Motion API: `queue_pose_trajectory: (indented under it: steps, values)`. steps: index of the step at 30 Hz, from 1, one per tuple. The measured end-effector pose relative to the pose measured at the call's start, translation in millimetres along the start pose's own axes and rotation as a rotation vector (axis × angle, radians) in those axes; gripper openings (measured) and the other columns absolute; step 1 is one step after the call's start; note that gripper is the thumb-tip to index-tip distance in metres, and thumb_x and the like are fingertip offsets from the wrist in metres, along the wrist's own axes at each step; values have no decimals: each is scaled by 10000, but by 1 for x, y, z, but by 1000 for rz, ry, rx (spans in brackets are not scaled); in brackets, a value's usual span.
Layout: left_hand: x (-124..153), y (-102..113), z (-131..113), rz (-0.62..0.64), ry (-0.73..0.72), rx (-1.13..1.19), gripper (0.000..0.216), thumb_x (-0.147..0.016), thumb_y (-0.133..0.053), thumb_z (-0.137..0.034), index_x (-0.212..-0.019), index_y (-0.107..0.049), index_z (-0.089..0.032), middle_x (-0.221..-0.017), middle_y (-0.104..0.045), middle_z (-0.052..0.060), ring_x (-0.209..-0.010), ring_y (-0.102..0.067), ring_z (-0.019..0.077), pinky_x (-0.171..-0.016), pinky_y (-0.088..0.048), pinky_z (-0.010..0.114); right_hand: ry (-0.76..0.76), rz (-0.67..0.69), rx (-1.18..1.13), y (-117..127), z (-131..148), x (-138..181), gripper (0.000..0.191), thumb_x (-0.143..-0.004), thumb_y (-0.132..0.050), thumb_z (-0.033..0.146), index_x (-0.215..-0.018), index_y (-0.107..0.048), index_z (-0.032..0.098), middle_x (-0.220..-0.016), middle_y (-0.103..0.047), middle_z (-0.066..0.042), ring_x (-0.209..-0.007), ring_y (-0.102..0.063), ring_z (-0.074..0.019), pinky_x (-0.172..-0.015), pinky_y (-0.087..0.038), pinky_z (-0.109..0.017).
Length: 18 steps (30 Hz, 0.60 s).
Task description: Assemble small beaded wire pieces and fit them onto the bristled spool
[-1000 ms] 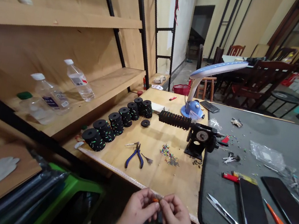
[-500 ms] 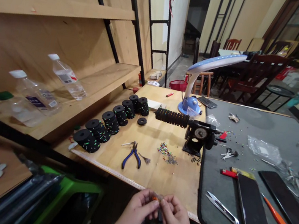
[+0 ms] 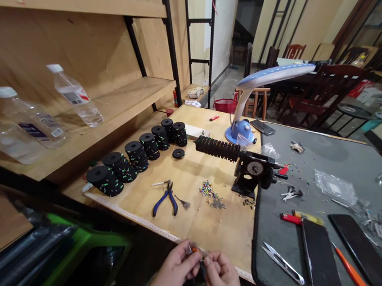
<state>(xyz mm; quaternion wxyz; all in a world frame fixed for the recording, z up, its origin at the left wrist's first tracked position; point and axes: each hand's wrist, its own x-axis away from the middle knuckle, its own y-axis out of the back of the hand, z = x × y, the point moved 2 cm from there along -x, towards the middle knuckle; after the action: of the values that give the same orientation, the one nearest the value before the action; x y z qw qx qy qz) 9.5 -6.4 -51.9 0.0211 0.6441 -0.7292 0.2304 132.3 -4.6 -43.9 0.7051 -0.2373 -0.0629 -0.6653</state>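
Note:
My left hand (image 3: 177, 265), at the front edge of the wooden table, is closed with thumb and fingers around a small orange piece (image 3: 194, 250); its exact kind is too small to tell. Close beside it, my right hand (image 3: 225, 275) is pinched shut, and whatever lies between its fingertips is too fine to make out. Beyond the hands lie blue-handled pliers (image 3: 166, 200), a pile of coloured beads (image 3: 207, 189) and a heap of small metal pieces (image 3: 218, 202). A black winding device (image 3: 248, 173) carries a ribbed black roll (image 3: 216, 148).
Several black foam spools (image 3: 105, 180) line the table's left side. A blue desk lamp (image 3: 241, 131) stands at the back. On the grey mat (image 3: 272, 226) lie thread snips (image 3: 282, 263), two phones (image 3: 321, 262) and an orange tool (image 3: 354, 274). Bottles (image 3: 79, 96) stand on the left shelf.
The view has shifted slightly, so the table things sit a little further left. My hands have drawn slightly apart, and the orange piece shows more plainly at my left fingertips.

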Motion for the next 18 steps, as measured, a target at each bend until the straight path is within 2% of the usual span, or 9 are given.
queue_pose_trajectory:
  steps: [3,7,10,14,18]
  values:
    - [1,-1,-3,-6,-12,-29,379,-789,-650,-517,-797,-517,-162,-584,-449,-71,-505,-366,66,-481,-270,197,5,-9,38,2,3,1,570,-570,-675,735,-637,-528,188,-392,-354,119,-363,-252,-47,-397,-171,-199]
    - [4,-2,-8,-74,-82,-122,398,-788,-637,-538,-807,-528,-156,-642,-466,-50,-551,-402,83,-522,-327,212,57,-54,68,5,14,4,558,-590,-679,719,-649,-545,181,-409,-367,113,-387,-289,-56,-417,-206,-204]
    - [6,-1,-7,-80,-108,-172,405,-796,-615,-551,-808,-534,-155,-657,-475,-39,-563,-411,93,-531,-343,220,40,-11,68,3,16,5,553,-594,-676,718,-632,-526,187,-404,-354,119,-383,-269,-53,-410,-194,-203]
    - [6,2,-4,-96,-131,-228,404,-800,-601,-560,-778,-523,-164,-653,-478,-37,-569,-420,101,-529,-345,222,-28,43,65,-1,7,4,562,-571,-677,726,-617,-496,196,-405,-361,123,-364,-253,-44,-392,-189,-196]
    - [8,2,-6,-82,-121,-221,398,-805,-595,-555,-777,-528,-164,-649,-476,-39,-558,-415,99,-528,-347,221,-50,73,55,-2,-7,1,512,-609,-690,669,-618,-479,202,-392,-354,130,-350,-247,-41,-385,-178,-193]
